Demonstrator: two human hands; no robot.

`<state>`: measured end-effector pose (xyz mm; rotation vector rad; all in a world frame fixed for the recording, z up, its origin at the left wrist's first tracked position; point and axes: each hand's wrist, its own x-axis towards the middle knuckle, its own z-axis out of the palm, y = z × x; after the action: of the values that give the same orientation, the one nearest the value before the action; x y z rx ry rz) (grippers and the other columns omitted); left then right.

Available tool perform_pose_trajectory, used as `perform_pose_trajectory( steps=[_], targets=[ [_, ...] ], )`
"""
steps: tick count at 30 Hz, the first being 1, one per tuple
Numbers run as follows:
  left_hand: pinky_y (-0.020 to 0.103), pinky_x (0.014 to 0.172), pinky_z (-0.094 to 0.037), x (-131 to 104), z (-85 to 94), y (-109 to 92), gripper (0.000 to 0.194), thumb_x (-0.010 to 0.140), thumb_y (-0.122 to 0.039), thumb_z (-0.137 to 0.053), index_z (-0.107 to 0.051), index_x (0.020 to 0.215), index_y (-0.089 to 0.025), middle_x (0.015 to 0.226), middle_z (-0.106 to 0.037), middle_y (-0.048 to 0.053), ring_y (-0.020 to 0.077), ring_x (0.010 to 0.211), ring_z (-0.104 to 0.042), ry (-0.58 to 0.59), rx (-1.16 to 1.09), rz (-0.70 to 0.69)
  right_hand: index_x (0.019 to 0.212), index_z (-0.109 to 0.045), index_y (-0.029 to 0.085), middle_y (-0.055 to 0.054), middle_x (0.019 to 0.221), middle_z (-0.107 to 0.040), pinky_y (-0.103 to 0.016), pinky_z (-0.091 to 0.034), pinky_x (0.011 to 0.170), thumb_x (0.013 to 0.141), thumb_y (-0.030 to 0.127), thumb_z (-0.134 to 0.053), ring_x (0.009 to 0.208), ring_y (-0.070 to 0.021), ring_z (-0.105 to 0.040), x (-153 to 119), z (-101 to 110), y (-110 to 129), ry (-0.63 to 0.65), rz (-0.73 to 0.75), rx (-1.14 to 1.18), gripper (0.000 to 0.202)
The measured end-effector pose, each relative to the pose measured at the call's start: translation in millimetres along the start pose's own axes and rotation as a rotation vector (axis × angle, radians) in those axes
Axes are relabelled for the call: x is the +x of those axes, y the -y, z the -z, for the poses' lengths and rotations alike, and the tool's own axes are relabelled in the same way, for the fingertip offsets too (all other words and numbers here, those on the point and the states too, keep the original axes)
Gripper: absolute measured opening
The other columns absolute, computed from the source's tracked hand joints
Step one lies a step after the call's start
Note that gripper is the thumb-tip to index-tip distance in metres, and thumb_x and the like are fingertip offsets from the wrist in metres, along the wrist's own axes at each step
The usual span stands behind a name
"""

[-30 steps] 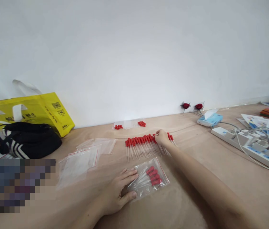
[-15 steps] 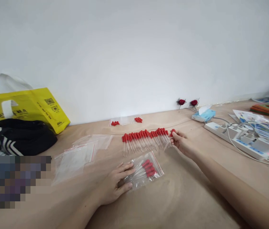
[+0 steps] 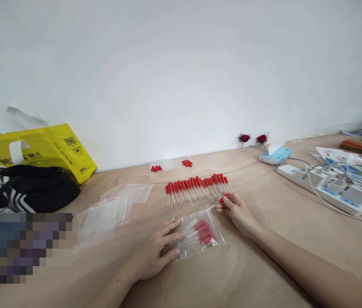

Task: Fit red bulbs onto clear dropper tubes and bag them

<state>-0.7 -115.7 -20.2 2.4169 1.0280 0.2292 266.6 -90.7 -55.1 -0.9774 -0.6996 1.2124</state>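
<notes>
My right hand (image 3: 240,216) pinches a glass dropper (image 3: 222,199) by its red rubber bulb. The dropper's clear tube points left, close above the upper edge of a clear zip bag (image 3: 189,253). Several droppers with red bulbs (image 3: 204,231) lie inside this bag, bulbs to the right. Fingers spread, my left hand (image 3: 155,252) rests on the left end of the bag and the table. Behind the bag, a row of red-bulbed droppers (image 3: 196,183) lies side by side, tubes toward me.
Flat clear zip bags (image 3: 104,216) lie on the left. Small red bulbs (image 3: 156,168) sit in bags by the wall. A black bag (image 3: 49,188) and a yellow bag (image 3: 68,154) stand far left. On the right are a power strip (image 3: 322,188) with cables and a tissue pack (image 3: 275,154).
My right hand has brought the dropper from the row's right end toward me and left, turning its tube toward the bag. My left hand stays at the bag.
</notes>
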Motion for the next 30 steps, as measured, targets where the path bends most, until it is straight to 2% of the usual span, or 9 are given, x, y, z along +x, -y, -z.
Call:
perform_pose_trajectory(
  steps=[6,9,14,18,20,23,25,27,30],
  targets=[
    [0.046,0.102,-0.025,-1,-2.1,2,0.043,0.082,-0.035,-0.047,-0.042,0.125,-0.029,0.138,-0.033,0.002,0.0246,0.127,-0.025,-0.011,-0.001,0.007,0.090,-0.047,0.022,0.006,0.066,-0.051,-0.023,-0.043,0.048,0.062,0.044,-0.064,0.050,-0.0083,-0.050,15,26,10,-0.121,0.238,-0.142,0.040],
    [0.046,0.102,-0.026,-1,-1.6,1,0.046,0.082,-0.037,-0.048,-0.040,0.127,-0.028,0.137,-0.034,0.003,0.0245,0.126,-0.028,-0.022,-0.005,0.023,0.089,-0.047,0.022,0.006,0.064,-0.051,-0.022,-0.042,0.047,0.063,0.042,-0.063,0.049,-0.0083,-0.049,17,30,6,-0.132,0.199,-0.173,0.036],
    [0.044,0.103,-0.025,-2,0.1,-2,0.051,0.081,-0.037,-0.048,-0.036,0.129,-0.027,0.137,-0.034,0.003,0.0241,0.127,-0.027,-0.016,-0.001,0.055,0.083,-0.046,0.021,0.005,0.061,-0.053,-0.024,-0.044,0.050,0.060,0.040,-0.067,0.051,-0.0098,-0.052,5,14,-2,-0.092,0.065,-0.086,0.036],
    [0.045,0.103,-0.025,-3,1.1,-3,0.053,0.080,-0.037,-0.049,-0.035,0.130,-0.027,0.136,-0.036,0.003,0.0251,0.126,-0.028,-0.023,-0.012,0.055,0.082,-0.044,0.020,0.005,0.061,-0.056,-0.024,-0.047,0.054,0.055,0.039,-0.071,0.054,-0.0106,-0.056,-9,0,-2,0.017,-0.048,-0.002,0.042],
    [0.045,0.103,-0.025,-3,1.2,-3,0.053,0.080,-0.037,-0.050,-0.034,0.130,-0.027,0.136,-0.036,0.003,0.0254,0.126,-0.028,-0.028,-0.024,0.056,0.082,-0.042,0.020,0.006,0.058,-0.055,-0.022,-0.044,0.047,0.057,0.040,-0.071,0.047,-0.0089,-0.054,-15,-3,-1,0.111,-0.085,-0.032,0.043],
    [0.045,0.103,-0.025,-3,0.8,-3,0.055,0.080,-0.036,-0.050,-0.033,0.131,-0.028,0.137,-0.035,0.002,0.0249,0.126,-0.028,-0.021,-0.025,0.065,0.078,-0.040,0.020,0.012,0.044,-0.045,-0.015,-0.027,0.030,0.060,0.044,-0.067,0.028,-0.0043,-0.039,-21,-6,0,0.262,-0.128,-0.157,0.040],
    [0.045,0.103,-0.025,-2,0.2,-3,0.055,0.080,-0.036,-0.050,-0.031,0.131,-0.028,0.138,-0.034,0.002,0.0245,0.126,-0.028,-0.019,-0.024,0.066,0.076,-0.039,0.020,0.014,0.040,-0.040,-0.014,-0.015,0.026,0.061,0.048,-0.064,0.023,-0.0028,-0.031,-22,-8,-1,0.331,-0.136,-0.241,0.040],
    [0.045,0.103,-0.025,-2,-0.5,-2,0.055,0.081,-0.037,-0.049,-0.030,0.132,-0.029,0.138,-0.033,0.002,0.0243,0.126,-0.027,-0.018,-0.025,0.059,0.077,-0.038,0.021,0.014,0.042,-0.041,-0.014,-0.012,0.025,0.062,0.050,-0.063,0.022,-0.0019,-0.028,-22,-9,-3,0.371,-0.130,-0.306,0.041],
    [0.045,0.103,-0.024,-2,-1.3,0,0.055,0.081,-0.038,-0.048,-0.029,0.132,-0.028,0.138,-0.032,0.002,0.0241,0.127,-0.027,-0.016,-0.021,0.050,0.078,-0.039,0.021,0.012,0.051,-0.049,-0.014,-0.015,0.025,0.062,0.050,-0.062,0.023,-0.0007,-0.028,-20,-11,-7,0.410,-0.124,-0.373,0.041]
  ],
)
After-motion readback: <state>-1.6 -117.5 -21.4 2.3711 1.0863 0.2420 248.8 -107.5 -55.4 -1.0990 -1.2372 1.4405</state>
